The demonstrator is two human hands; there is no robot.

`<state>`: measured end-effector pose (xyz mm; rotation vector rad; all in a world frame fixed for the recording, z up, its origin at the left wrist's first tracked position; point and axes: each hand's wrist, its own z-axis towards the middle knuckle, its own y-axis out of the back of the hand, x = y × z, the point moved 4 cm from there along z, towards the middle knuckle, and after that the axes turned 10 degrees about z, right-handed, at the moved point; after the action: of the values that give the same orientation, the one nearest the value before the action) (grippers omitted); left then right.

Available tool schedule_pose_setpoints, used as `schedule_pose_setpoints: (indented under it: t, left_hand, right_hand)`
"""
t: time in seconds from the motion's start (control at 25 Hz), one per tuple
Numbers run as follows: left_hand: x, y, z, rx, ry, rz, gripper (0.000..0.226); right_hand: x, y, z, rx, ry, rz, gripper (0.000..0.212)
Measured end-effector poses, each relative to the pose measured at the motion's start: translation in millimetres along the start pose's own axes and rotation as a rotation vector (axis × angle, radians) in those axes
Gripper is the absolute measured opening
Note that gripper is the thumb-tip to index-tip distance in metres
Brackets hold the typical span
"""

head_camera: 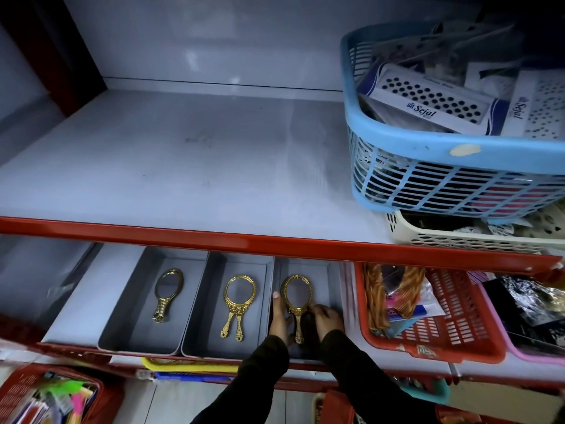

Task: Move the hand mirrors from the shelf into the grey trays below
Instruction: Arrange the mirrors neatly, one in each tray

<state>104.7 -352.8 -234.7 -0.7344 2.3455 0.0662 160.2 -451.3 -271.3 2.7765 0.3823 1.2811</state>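
Three grey trays stand side by side on the lower shelf. A gold hand mirror (166,293) lies in the left tray (122,319). In the middle tray (198,332) lies a gold mirror pair (237,301), stacked with two handles showing. Over the right tray (333,280) a third gold mirror (296,296) is gripped from both sides. My left hand (279,318) touches its left edge and my right hand (327,316) pinches the neck of its handle. Both sleeves are black. The upper shelf (171,166) holds no mirrors.
A blue basket (428,179) of card packets sits on a white basket (458,240) at the upper shelf's right. A red shelf lip (214,237) runs across. A red basket (443,332) and a pink one (519,353) stand right of the trays. More baskets lie below.
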Motion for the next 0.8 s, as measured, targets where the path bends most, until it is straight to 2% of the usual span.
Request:
schedule_pose_setpoints:
  t: [0.36, 0.6, 0.8]
  left_hand:
    - [-11.9, -8.8, -25.6, 0.039, -0.037, 0.0, 0.063]
    - [-1.1, -5.6, -11.8, 0.038, 0.034, 0.07, 0.071]
    - [1.3, -7.3, -18.3, 0.062, 0.04, 0.038, 0.07]
  right_hand:
    - [-1.2, -3.0, -4.4, 0.039, 0.076, -0.1, 0.03]
    - [-8.7, -0.7, -6.5, 0.034, 0.089, -0.068, 0.027]
    - [-14.8, 2.7, -12.1, 0.013, 0.087, -0.046, 0.022]
